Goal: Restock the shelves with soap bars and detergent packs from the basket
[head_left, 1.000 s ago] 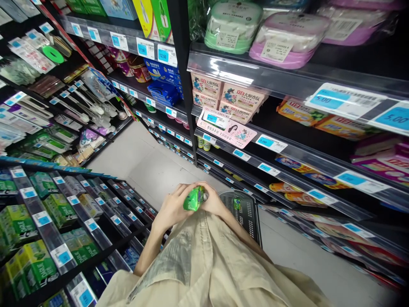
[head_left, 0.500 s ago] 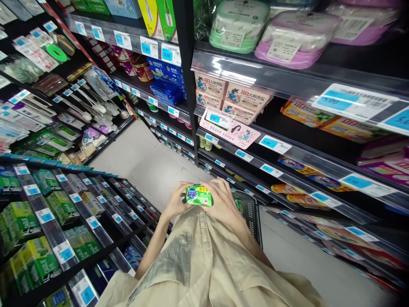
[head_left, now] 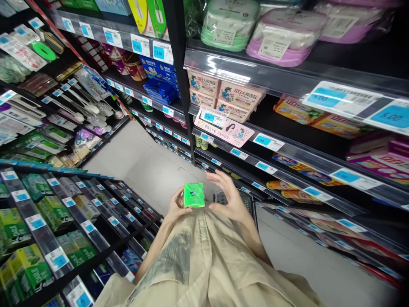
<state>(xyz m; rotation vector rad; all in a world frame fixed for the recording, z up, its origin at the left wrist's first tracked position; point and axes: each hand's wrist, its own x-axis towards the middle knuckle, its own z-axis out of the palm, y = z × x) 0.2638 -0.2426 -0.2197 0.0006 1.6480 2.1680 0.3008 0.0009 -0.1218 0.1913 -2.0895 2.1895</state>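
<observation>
A small bright green soap pack (head_left: 194, 195) stands on end in my left hand (head_left: 177, 207), low in the middle of the view above my beige shirt. My right hand (head_left: 228, 197) hovers just right of the pack, fingers spread, not touching it. Behind my right hand sits a dark shopping basket (head_left: 248, 203) on the floor.
Black shelves with blue price tags line both sides of a narrow aisle. Soap boxes (head_left: 227, 97) and pastel tubs (head_left: 277, 36) fill the right shelves. Green toothpaste boxes (head_left: 25, 264) fill the low left shelf. Pale floor (head_left: 150, 166) runs ahead.
Both hands held the soap pack flat before. My right hand has let go and opened, and my left hand has turned the pack onto its end.
</observation>
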